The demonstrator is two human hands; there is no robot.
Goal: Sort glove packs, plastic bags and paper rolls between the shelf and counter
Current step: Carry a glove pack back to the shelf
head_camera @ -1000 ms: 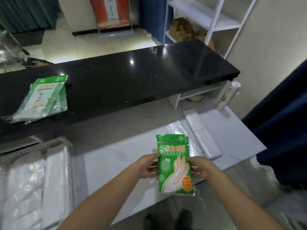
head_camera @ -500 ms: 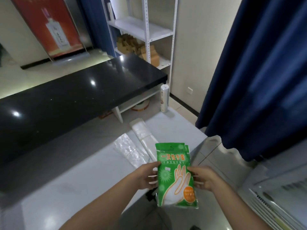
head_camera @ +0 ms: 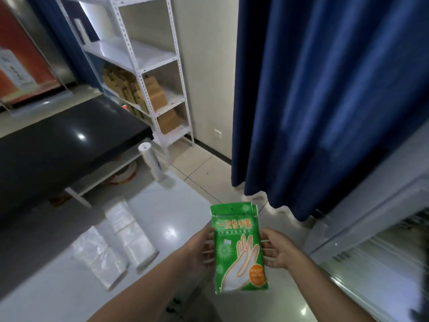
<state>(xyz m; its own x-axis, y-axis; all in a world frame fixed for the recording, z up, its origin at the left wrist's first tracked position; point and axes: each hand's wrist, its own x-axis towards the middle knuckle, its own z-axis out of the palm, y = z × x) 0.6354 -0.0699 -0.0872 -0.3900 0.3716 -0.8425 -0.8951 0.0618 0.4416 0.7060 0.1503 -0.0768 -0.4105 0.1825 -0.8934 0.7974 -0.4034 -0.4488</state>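
one green glove pack (head_camera: 240,249) pinched upright by left grip (head_camera: 199,249) and right grip (head_camera: 277,251), not yet placed. plastic bags (head_camera: 116,238) flat on white tabletop (head_camera: 46,289), paper roll (head_camera: 152,162) upright at far corner (unsorted, seemingly). white shelf (head_camera: 139,56) well apart.

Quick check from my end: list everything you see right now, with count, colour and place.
glove pack: one, green, held upright between both hands
plastic bag stacks: two, clear, flat on the white counter
roll: one, whitish, standing at the counter's far corner
black countertop: one, raised, on the left
shelf unit: one, white, against the wall
cardboard boxes: several, brown, on the lower shelves
curtain: one, blue, on the right
left hand: gripping the pack's left edge
right hand: gripping its right edge
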